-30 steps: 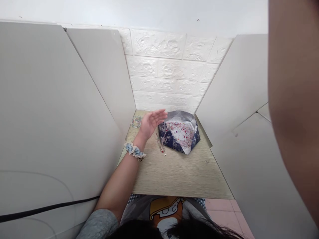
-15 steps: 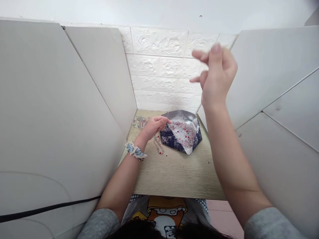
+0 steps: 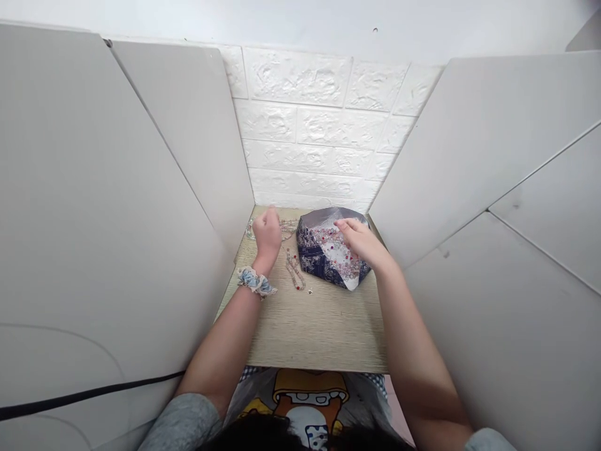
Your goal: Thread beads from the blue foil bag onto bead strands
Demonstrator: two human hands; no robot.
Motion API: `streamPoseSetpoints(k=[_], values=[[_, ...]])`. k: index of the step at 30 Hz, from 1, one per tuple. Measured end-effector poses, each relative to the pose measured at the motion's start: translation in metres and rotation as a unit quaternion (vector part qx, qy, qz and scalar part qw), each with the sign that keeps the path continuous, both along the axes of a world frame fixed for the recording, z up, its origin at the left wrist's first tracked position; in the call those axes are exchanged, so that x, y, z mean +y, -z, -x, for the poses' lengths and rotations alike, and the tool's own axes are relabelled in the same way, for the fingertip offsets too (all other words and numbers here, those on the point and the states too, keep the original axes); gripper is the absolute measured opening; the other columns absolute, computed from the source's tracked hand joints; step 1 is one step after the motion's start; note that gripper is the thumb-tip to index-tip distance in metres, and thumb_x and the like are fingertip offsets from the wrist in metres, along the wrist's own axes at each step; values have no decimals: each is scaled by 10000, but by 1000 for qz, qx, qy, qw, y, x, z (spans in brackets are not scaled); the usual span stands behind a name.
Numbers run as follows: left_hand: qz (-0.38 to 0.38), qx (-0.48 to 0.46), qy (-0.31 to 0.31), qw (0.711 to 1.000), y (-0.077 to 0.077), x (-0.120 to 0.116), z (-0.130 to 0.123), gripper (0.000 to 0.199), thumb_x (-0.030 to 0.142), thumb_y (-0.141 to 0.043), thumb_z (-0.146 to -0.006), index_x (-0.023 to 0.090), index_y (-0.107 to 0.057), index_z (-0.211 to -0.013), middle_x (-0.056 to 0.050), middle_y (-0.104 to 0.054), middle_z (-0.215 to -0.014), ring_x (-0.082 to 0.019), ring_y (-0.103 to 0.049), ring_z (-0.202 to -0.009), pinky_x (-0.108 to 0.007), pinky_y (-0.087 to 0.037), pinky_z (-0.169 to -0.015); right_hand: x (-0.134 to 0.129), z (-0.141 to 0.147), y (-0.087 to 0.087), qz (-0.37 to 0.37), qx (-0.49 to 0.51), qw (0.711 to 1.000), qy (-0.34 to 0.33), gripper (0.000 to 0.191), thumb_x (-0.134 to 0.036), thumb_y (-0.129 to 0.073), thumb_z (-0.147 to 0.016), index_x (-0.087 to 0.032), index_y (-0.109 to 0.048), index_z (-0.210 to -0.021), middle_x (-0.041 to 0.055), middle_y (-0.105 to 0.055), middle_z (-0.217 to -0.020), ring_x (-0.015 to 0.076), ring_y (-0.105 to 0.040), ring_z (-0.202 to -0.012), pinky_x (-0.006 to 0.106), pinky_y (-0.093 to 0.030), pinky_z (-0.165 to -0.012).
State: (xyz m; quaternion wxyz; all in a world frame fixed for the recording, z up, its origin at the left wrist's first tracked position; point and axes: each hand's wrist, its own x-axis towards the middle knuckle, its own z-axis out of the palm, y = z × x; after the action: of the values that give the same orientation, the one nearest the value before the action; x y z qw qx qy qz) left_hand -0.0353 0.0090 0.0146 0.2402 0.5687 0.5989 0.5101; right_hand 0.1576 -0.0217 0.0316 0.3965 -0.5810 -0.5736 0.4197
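Note:
My left hand (image 3: 267, 233) is curled into a fist at the back left of the wooden tabletop (image 3: 323, 326), closed on a beaded string (image 3: 288, 223) that trails to its right. A scrunchie (image 3: 255, 282) sits on that wrist. My right hand (image 3: 360, 243) rests over a dark blue folded-paper tray (image 3: 315, 258), its fingers stretched out onto the small pink, red and white beads (image 3: 334, 245) inside. A second short beaded strand (image 3: 295, 274) lies on the table between my hands.
Grey partition panels (image 3: 117, 207) close in both sides of the narrow table, with the right panel (image 3: 479, 188) close to my right arm. A white brick wall (image 3: 310, 131) stands behind. A black cable (image 3: 84, 393) runs across the left panel.
My right hand has come down from high in the air onto the beads in the paper tray. My left hand has shifted left and back from the tray's edge and closed into a fist.

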Motion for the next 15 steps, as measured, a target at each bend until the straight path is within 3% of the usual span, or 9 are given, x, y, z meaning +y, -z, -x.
streamPoseSetpoints(k=[3, 7, 11, 15], values=[[-23, 187, -25, 982, -1, -4, -2, 453, 431, -257, -804, 164, -425, -480, -25, -448, -492, -124, -439, -534, -250, -302, -521, -1, 3, 7, 8, 109, 994, 23, 442, -588, -420, -700, -213, -515, -914, -79, -257, -467, 48, -218, -350, 187, -229, -329], [71, 351, -22, 933, 2, -5, -4, 512, 490, -278, -777, 129, -597, -604, -119, -579, -638, -224, -535, -666, -324, -367, -618, 2, 2, 11, 1, 221, 975, 37, 399, -551, -409, -719, -198, -514, -873, -87, -188, -466, 43, -142, -347, 190, -188, -321], [101, 384, -35, 917, 5, -4, 0, 425, 415, -353, -767, 99, -637, -779, -177, -580, -841, -298, -512, -876, -390, -370, -759, 6, 3, 15, -9, 260, 965, 38, 247, -377, -488, -693, -164, -559, -798, -83, -189, -472, 40, -166, -371, 189, -217, -344], [13, 334, -22, 942, 0, -6, -2, 318, 340, -377, -779, 121, -587, -875, -143, -507, -997, -256, -440, -997, -361, -337, -860, 7, 8, 19, -8, 254, 966, 39, 229, -348, -527, -672, -158, -573, -792, -81, -253, -471, 37, -226, -387, 183, -250, -368]])
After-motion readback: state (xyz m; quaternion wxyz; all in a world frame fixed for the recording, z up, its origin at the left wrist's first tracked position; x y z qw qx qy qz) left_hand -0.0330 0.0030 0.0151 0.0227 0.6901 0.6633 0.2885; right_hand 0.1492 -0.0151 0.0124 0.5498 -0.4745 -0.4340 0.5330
